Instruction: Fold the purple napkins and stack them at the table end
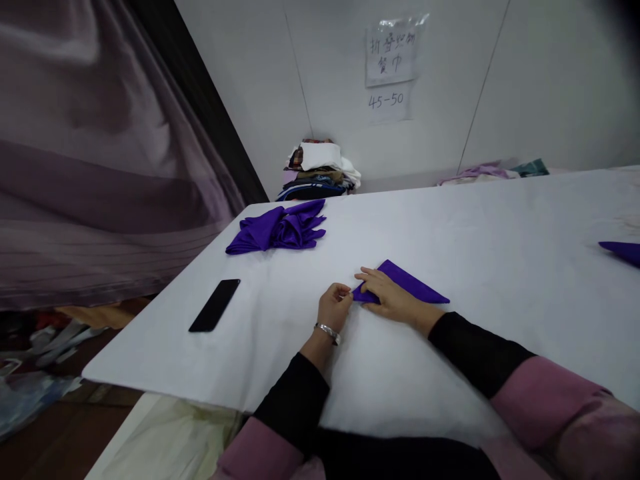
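A purple cloth napkin (413, 283), folded into a triangle, lies flat on the white table (450, 233) in front of me. My left hand (335, 305), with a silver bracelet at the wrist, pinches the napkin's left corner between thumb and fingers. Across the left part of the same napkin rests my right hand (387, 295), its fingers spread and pressing the cloth down. The part of the fabric under the right palm is hidden.
Folded purple napkins (280, 228) lie in a heap at the back left. A black phone (215, 305) is near the left edge. Stacked clothes (320, 170) stand against the wall behind, and another purple cloth (624, 251) shows at far right.
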Available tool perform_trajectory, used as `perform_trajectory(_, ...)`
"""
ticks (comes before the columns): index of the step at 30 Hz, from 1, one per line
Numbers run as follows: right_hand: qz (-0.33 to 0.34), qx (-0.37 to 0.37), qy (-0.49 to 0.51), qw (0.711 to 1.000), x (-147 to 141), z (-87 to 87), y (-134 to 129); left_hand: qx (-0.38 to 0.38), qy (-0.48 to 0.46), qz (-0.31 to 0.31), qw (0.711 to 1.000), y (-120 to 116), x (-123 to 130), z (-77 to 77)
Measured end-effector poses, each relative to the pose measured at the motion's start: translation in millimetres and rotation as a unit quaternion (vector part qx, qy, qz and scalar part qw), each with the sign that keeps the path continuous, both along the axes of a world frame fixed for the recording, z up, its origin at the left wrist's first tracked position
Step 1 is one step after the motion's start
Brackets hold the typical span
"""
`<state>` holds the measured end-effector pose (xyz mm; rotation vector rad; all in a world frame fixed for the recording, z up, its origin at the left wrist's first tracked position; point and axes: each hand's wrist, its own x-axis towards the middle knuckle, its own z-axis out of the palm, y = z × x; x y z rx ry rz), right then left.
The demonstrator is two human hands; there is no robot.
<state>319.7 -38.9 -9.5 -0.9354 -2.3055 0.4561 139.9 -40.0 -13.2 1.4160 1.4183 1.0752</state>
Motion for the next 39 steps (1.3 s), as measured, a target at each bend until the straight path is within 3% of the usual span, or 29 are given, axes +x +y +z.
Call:
perform_trajectory(9, -0.002, 0.033, -0.014, 0.999, -1, -7.3, 1, 0.047, 0.130, -0.010, 0.990, -5, -3, 4.2)
perform_trajectory(14, 0.000, 0.030, -0.009, 1.000, 0, -11.1, 1, 0.055, 0.297, -0.021, 0.953, -8, -2, 9.8)
perform_trajectory(27, 0.004, 0.015, -0.008, 1.000, -1, -12.1, 3, 0.076, 0.250, -0.090, 0.961, -8, -15, 6.8)
perform_trajectory(32, 0.001, 0.017, -0.018, 1.000, -1, -11.8, 3, 0.113, 0.304, -0.123, 0.938, -9, -15, 8.8)
perform_trajectory(39, -0.002, 0.010, -0.017, 1.000, -2, -8.1, 0, 0.113, 0.421, -0.119, 0.892, -9, -11, 13.2)
